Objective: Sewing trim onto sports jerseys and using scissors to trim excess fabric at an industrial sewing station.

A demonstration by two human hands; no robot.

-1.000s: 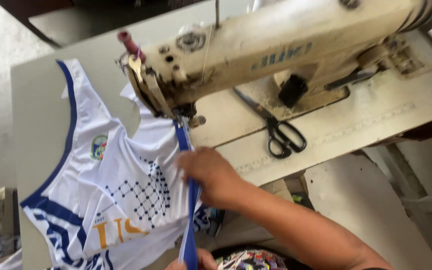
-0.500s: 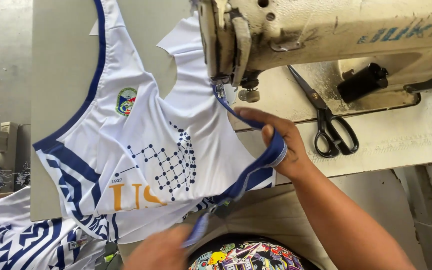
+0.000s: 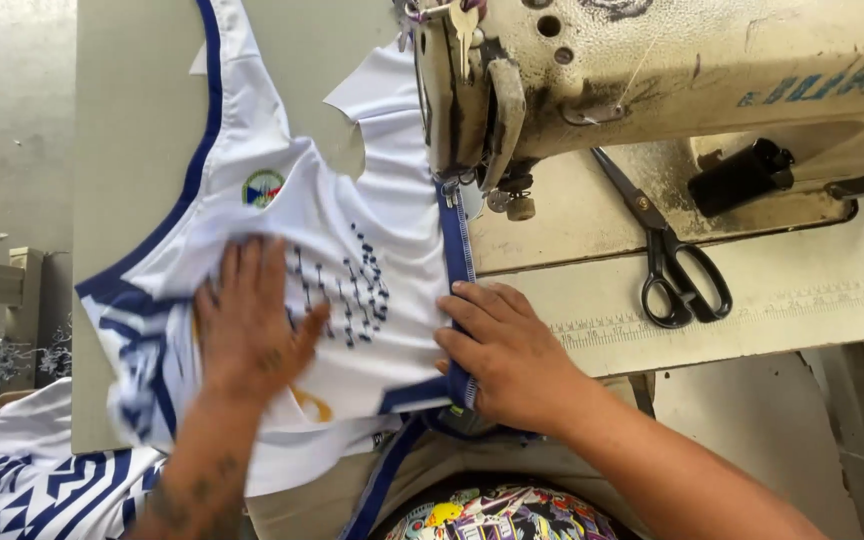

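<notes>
A white sleeveless jersey (image 3: 282,200) with blue trim lies on the sewing table under a cream industrial sewing machine (image 3: 672,70). My left hand (image 3: 252,320) is pressed flat on the jersey's front, fingers spread. My right hand (image 3: 502,350) rests on the blue edge strip (image 3: 457,240), pressing it to the table just in front of the presser foot (image 3: 449,185). The strip runs from my right hand straight up under the needle.
Black-handled scissors (image 3: 667,260) lie on the machine bed to the right. A ruler strip (image 3: 752,305) runs along the table's front edge. More white and blue fabric (image 3: 42,480) hangs at the lower left. The table's left edge (image 3: 77,200) is near the jersey.
My left hand came up from my lap and now lies flat on the jersey. My right hand flattened the blue strip on the table. The view moved closer.
</notes>
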